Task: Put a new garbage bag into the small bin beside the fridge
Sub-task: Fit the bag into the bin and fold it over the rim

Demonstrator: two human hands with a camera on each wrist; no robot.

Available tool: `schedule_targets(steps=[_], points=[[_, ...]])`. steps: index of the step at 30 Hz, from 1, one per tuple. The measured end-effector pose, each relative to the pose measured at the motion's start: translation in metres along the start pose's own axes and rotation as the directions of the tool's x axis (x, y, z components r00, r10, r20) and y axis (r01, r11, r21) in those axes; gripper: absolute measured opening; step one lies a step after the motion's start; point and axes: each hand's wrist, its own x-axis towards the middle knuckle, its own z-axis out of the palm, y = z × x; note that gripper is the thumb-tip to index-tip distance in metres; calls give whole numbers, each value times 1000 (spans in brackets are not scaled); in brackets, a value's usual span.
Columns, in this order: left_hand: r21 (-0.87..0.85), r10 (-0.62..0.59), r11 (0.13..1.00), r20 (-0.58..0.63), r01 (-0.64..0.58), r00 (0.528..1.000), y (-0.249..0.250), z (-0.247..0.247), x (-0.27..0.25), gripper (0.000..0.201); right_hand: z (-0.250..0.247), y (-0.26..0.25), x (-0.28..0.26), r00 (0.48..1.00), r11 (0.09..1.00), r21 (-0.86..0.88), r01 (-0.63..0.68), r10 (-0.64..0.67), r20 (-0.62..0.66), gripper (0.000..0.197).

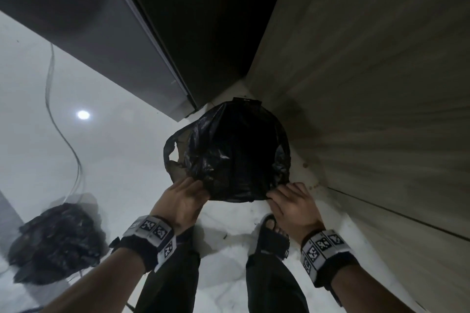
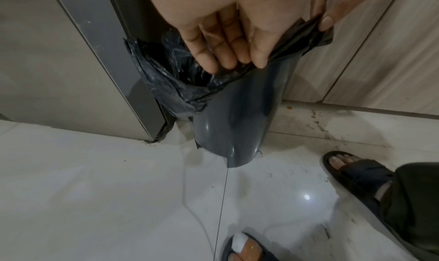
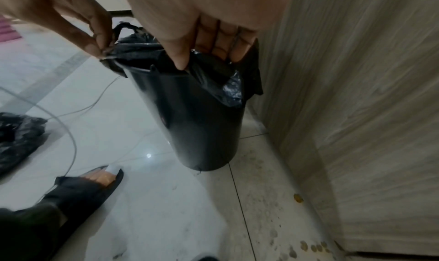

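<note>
A small round bin (image 3: pixel 197 118) of smooth, glossy dark plastic stands on the pale tiled floor (image 1: pixel 114 160), in the corner between the grey fridge (image 1: pixel 84 33) and a wood-grain cabinet (image 1: pixel 381 84). A thin, crinkly black bag (image 1: pixel 229 150) lies inside the bin, its mouth folded out over the rim and one loop handle hanging loose on the fridge side.

The left hand (image 1: pixel 181 198) grips the near edge of the bag, fingers curled under the film and thumb on top. The right hand (image 1: pixel 292 204) pinches the same edge just beside it, fingertips bent down over the rim with the plastic bunched between them.

A second black bag, full and wrinkled (image 1: pixel 56 241), sits on the floor well to the left, beside a thin cable (image 1: pixel 63 140). The person's feet in dark open-toed sandals (image 1: pixel 270 236) stand near the bin. Yellowish crumbs (image 3: pixel 298 198) speckle the tiles along the cabinet base.
</note>
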Motion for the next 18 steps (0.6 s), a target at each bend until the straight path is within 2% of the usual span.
schedule_targets(steps=[4, 6, 7, 9, 10, 11, 12, 13, 14, 16, 17, 18], points=[[50, 68, 996, -11, -67, 998, -1, 11, -6, 25, 16, 3, -15, 990, 1000, 3, 22, -23, 138, 11], [44, 61, 997, 68, -64, 996, -3, 23, -8, 30, 26, 1, -11, 950, 999, -37, -25, 35, 309, 27], [42, 36, 998, 139, -42, 990, -4, 29, -9, 31, 31, -2, -7, 913, 996, -67, -66, 87, 400, 33], [35, -45, 999, 270, 37, 962, -5, 40, -8, 32, 42, -10, 2, 847, 981, -111, -162, 196, 494, 39], [19, -132, 991, 326, 133, 936, -5, 40, -6, 30, 46, -13, 7, 816, 970, -106, -220, 242, 525, 35], [-27, -253, 959, 360, 281, 898, -5, 40, -4, 25, 46, -16, 13, 792, 949, -84, -304, 301, 531, 25], [-95, -387, 888, 376, 451, 842, -4, 34, 0, 22, 47, -16, 17, 775, 910, -45, -412, 377, 507, 16], [-164, -499, 801, 349, 576, 793, -5, 28, 2, 18, 43, -15, 20, 736, 842, -4, -539, 473, 484, 16], [-198, -584, 731, 313, 653, 749, -5, 19, 5, 14, 37, -14, 20, 702, 763, 61, -644, 558, 443, 17], [-306, -698, 655, 106, 691, 708, -4, -3, 11, 10, 19, -4, 22, 614, 573, 220, -789, 738, 280, 18], [-445, -730, 612, 0, 654, 683, -7, -12, 16, 12, 6, 1, 24, 536, 463, 325, -825, 824, 185, 21], [-591, -756, 552, -56, 588, 652, -9, -24, 23, 18, -3, 7, 29, 442, 338, 447, -828, 884, 151, 22]])
